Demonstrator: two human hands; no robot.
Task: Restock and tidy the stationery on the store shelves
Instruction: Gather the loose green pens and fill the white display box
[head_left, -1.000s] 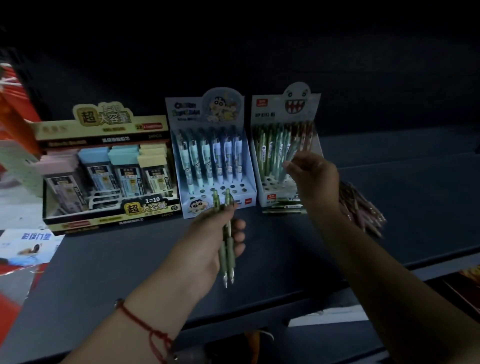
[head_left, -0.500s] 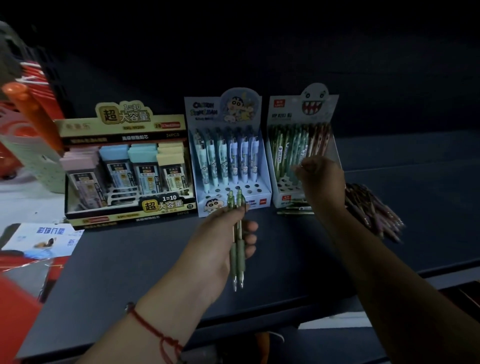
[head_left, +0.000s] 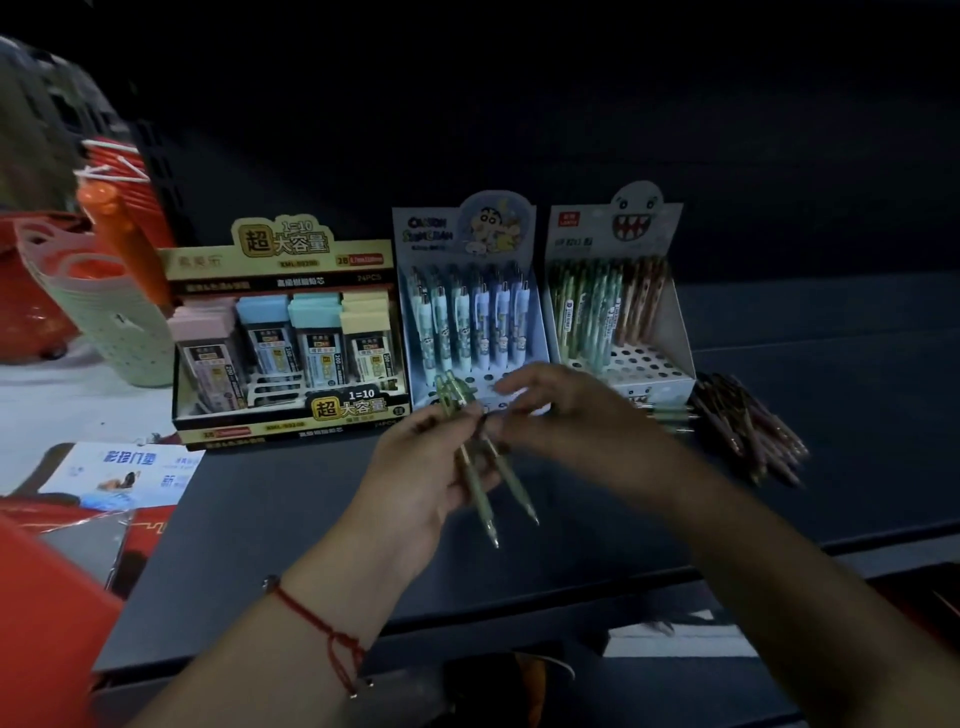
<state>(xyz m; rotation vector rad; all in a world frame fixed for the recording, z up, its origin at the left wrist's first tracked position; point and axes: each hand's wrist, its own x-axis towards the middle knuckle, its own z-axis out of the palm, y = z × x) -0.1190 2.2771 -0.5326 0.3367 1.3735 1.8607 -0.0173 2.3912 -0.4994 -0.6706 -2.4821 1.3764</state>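
A person stands at a dark store shelf (head_left: 270, 530), both hands raised together just in front of three cardboard display boxes. The left hand (head_left: 415, 467) grips two green pens (head_left: 480, 488) in curled fingers, their tips pointing down and toward the viewer and their clip ends up. The right hand (head_left: 566, 415) reaches across to meet them, and its fingers look to be pinching the upper part of one pen, though blur keeps the contact from being certain.

Behind the hands stand, from left to right, a box of pencil-lead cases (head_left: 283, 338), a cartoon pen display (head_left: 472, 312), and a ghost-face pen display (head_left: 621, 306) holding green and brown pens with many empty holes in its front rows. A loose pile of brown pens (head_left: 748, 431) lies on the shelf just right of that box, and a few green pens lie in front of it.

The step in hand seems to be passing one green pen to the right hand for slotting. Next, the pen likely needs to go tip down into a free hole of the ghost-face display, beside the matching green ones.
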